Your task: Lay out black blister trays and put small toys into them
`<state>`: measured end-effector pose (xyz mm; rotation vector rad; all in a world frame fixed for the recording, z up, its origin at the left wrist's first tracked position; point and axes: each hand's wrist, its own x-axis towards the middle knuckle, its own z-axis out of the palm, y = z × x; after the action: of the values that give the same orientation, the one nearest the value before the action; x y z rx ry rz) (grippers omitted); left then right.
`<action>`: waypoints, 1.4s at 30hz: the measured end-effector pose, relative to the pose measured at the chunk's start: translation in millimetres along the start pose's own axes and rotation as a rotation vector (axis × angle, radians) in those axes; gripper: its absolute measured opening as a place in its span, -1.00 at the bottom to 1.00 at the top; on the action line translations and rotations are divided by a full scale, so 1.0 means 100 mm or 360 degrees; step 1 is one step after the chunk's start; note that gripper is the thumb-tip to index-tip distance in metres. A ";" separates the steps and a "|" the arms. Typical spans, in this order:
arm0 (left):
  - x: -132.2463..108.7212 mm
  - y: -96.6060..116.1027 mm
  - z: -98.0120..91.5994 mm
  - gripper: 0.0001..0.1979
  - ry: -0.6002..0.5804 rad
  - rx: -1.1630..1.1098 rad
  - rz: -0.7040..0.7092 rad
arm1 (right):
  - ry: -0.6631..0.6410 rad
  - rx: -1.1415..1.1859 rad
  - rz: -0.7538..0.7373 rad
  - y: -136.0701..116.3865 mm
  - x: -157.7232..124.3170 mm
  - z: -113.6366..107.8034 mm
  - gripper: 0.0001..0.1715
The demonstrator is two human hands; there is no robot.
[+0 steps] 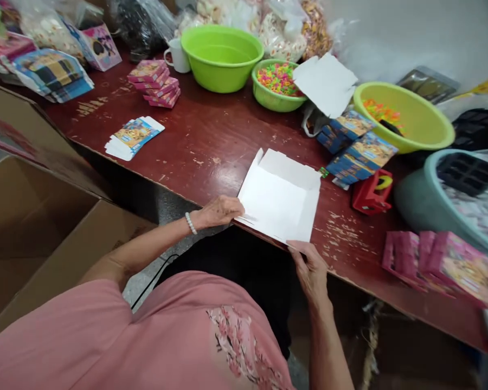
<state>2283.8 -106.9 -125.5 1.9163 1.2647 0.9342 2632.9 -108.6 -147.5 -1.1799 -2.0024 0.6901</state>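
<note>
A white cardboard box (278, 197), part-folded with its inside facing up, lies at the front edge of the table. My left hand (219, 211), with a beaded bracelet at the wrist, is closed on the box's near left corner. At the near right corner, my right hand (309, 260) pinches the front edge between thumb and fingers. The far and right walls of the box slant upward, and a narrow flap stands at the far left corner. My left fingertips are partly hidden by the cardboard.
Flat blue cartons (134, 135) lie left on the red table (199, 146). Behind stand pink boxes (156, 81), a green basin (222, 59) and a basket of colourful pieces (277, 86). Rightward are blue boxes (361, 151), a red tape dispenser (372, 192), a teal tub (418, 189) and pink boxes (439, 265).
</note>
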 end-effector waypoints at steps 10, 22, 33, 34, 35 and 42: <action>-0.11 -0.02 -0.10 -0.75 -0.0112 0.0257 0.0173 | -0.0006 -0.0149 0.0107 -0.17 0.13 -0.04 -0.56; -0.04 -0.02 -0.26 -0.75 -0.0158 0.0130 -0.0010 | 0.0229 0.0141 0.0379 -0.03 0.12 0.04 -0.74; -0.03 0.16 -0.16 -0.76 -0.0095 0.0188 -0.0252 | -0.0445 -0.0185 -0.0074 -0.34 0.31 -0.13 -0.76; -0.02 0.17 -0.14 -0.73 -0.0068 0.0184 -0.0275 | -0.0393 -0.0186 -0.0029 -0.33 0.33 -0.09 -0.65; -0.01 0.17 -0.12 -0.72 -0.0023 0.0188 -0.0308 | -0.0325 -0.0179 0.0034 -0.32 0.34 -0.05 -0.56; 0.02 0.14 0.03 -0.70 0.0174 0.0520 -0.0163 | -0.0050 -0.0139 0.0414 -0.26 0.38 0.17 -0.75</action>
<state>2293.5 -110.6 -114.8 2.0430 1.6477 0.8287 2593.3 -87.7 -127.4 -1.5080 -1.9401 0.7587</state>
